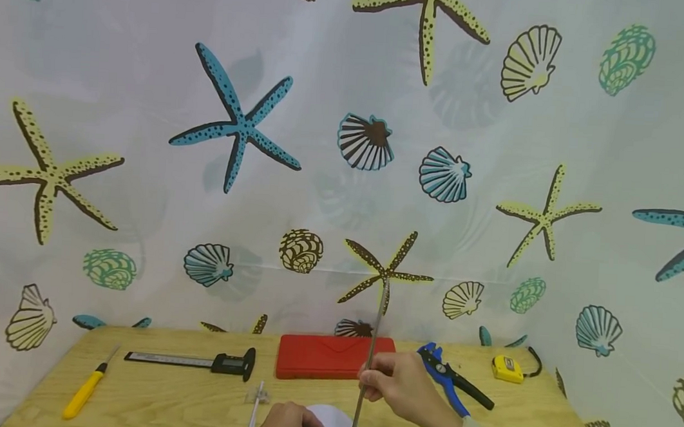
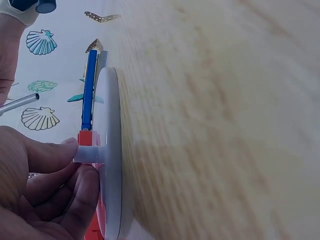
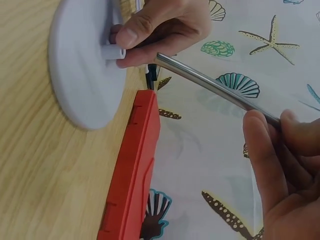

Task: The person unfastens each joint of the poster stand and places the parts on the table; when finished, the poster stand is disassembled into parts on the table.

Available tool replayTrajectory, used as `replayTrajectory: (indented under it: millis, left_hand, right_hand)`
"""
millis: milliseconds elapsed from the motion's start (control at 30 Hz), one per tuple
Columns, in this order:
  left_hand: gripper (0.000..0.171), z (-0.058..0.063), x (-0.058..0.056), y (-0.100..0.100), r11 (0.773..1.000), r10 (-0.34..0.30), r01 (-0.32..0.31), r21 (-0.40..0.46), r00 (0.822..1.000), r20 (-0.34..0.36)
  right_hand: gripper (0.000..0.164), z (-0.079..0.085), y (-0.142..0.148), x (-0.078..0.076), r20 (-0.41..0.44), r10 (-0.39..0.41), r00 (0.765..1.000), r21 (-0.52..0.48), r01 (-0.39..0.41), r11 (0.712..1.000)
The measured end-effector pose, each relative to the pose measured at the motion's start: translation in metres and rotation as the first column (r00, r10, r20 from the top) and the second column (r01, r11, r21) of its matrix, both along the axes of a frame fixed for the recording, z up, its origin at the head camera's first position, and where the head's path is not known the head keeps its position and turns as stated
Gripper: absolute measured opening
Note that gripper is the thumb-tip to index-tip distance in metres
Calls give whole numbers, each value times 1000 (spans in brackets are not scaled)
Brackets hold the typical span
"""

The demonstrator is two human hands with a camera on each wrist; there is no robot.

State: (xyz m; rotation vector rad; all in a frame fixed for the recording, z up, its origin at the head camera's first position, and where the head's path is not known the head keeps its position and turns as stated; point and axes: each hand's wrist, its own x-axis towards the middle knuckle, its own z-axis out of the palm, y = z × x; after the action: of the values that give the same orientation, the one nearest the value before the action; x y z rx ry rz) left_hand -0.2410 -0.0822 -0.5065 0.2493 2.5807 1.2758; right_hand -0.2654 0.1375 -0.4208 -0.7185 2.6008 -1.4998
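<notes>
A white round base lies on the table at the bottom middle of the head view, a short hollow stub rising from its centre. My left hand pinches that stub between thumb and fingers, as the left wrist view also shows. In my right hand, thumb and fingertips grip a thin metal tube partway along its length. The tube stands tilted in the head view, its lower end over the base's right side. In the right wrist view, that end is apart from the stub's opening.
Behind the hands lies a red case. Blue-and-black pliers and a yellow tape measure are to its right. Leftward are a digital caliper, a yellow-handled screwdriver and a thin white stick. A patterned curtain encloses the table.
</notes>
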Motion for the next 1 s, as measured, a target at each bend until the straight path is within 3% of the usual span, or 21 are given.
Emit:
replayTrajectory:
  millis: [667, 1000]
  left_hand:
    - [6, 2, 1, 4, 999, 50, -50, -9, 999, 20]
    - [7, 2, 2, 5, 997, 68, -67, -26, 997, 26]
  right_hand:
    - [15, -24, 37, 2, 168, -71, 983, 29, 67, 997]
    - [19, -31, 46, 10, 303, -114, 946, 76, 95, 993]
